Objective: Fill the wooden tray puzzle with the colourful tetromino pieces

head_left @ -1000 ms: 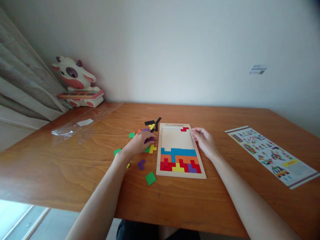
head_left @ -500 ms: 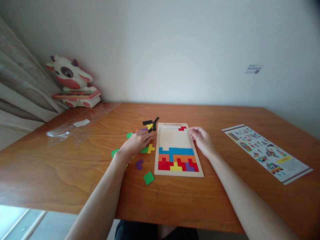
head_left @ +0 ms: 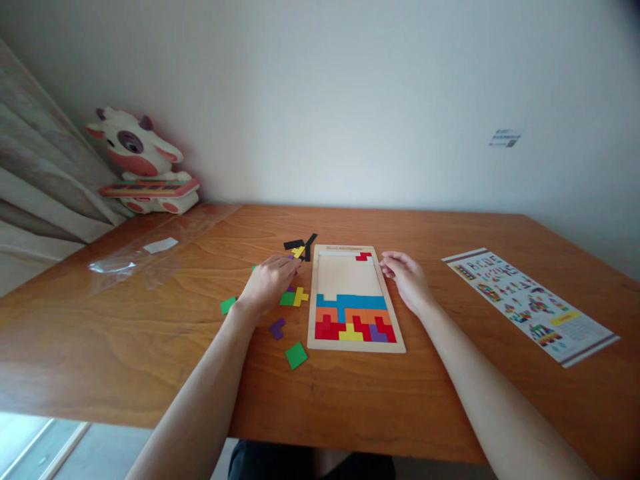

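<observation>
With the tray as clock centre and twelve at the wall, one white-and-pink plastic cow toy keyboard (head_left: 145, 190) stands towards ten; one clear plastic bag (head_left: 113, 267) with one white paper slip (head_left: 161, 245) lies nearer nine, its edges hard to make out. At nine, one green square piece (head_left: 228, 305) lies left of the left hand (head_left: 270, 280), which is palm down, its fingers close together and bent; what they hold, if anything, cannot be told. A green sliver (head_left: 254, 267) peeps out behind it, mostly hidden. One whole purple angular piece (head_left: 277, 328) lies near eight, one green diamond-turned square (head_left: 296, 355) between seven and eight. Nearer nine, one green piece (head_left: 287, 299) meets one yellow T-shaped piece (head_left: 300, 297). Between ten and eleven lie at least three black bars (head_left: 293, 244) and one yellow stepped piece (head_left: 299, 252), partly covered. The pale wooden tray (head_left: 350, 347) holds one red piece (head_left: 363, 256) at its one o'clock corner and blue, orange, red, yellow and purple pieces towards six, several seams unclear. Towards three, the right hand (head_left: 405, 280) has curled fingers near its edge; contact is unclear. Beyond lies one printed paper sheet (head_left: 530, 307), its lettering too small to read.
</observation>
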`<move>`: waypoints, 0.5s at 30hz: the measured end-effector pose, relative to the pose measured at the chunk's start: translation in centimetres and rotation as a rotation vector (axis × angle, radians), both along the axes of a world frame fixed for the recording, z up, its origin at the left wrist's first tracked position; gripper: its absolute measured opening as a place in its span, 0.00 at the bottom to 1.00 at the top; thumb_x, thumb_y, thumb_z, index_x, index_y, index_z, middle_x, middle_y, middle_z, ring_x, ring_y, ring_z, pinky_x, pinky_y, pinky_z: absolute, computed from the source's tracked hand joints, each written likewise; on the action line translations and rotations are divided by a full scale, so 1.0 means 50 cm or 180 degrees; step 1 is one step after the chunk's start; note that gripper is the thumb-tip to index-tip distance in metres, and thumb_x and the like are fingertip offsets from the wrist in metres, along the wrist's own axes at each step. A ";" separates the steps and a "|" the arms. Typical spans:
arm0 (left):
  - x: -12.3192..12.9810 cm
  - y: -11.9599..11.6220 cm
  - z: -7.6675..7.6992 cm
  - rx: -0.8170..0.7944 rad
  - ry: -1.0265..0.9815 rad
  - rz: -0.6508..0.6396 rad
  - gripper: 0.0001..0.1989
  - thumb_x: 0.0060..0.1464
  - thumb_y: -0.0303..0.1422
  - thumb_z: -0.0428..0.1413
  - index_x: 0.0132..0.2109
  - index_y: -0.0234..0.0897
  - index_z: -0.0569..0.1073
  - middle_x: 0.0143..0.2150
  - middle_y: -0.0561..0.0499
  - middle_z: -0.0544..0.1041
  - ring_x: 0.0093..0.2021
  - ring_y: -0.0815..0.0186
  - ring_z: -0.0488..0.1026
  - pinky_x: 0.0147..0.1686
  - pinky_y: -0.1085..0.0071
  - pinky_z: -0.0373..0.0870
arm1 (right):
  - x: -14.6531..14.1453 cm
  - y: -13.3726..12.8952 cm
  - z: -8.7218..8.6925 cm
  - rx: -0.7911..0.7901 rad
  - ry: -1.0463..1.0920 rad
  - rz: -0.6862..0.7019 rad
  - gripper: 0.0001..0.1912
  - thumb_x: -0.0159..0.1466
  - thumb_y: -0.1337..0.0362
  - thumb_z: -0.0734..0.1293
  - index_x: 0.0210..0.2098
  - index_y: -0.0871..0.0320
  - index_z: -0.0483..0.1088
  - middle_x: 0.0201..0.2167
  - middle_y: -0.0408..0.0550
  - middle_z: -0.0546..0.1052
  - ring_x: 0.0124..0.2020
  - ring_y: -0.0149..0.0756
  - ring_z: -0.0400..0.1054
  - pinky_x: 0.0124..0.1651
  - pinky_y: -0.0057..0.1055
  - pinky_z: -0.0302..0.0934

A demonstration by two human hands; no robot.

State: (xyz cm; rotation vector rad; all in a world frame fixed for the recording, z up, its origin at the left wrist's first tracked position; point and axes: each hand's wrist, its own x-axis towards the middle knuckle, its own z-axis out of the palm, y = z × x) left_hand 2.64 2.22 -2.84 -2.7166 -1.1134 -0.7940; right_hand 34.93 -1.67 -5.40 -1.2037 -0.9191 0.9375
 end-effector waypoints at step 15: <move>0.136 -0.084 0.013 -0.3217 -0.3039 -0.0382 0.24 0.54 0.44 0.60 0.51 0.30 0.74 0.37 0.44 0.81 0.35 0.62 0.80 0.41 0.65 0.79 | -0.116 -0.074 0.066 0.0537 -0.1772 0.1243 0.14 0.66 0.56 0.64 0.47 0.55 0.71 0.41 0.50 0.77 0.40 0.37 0.72 0.41 0.34 0.67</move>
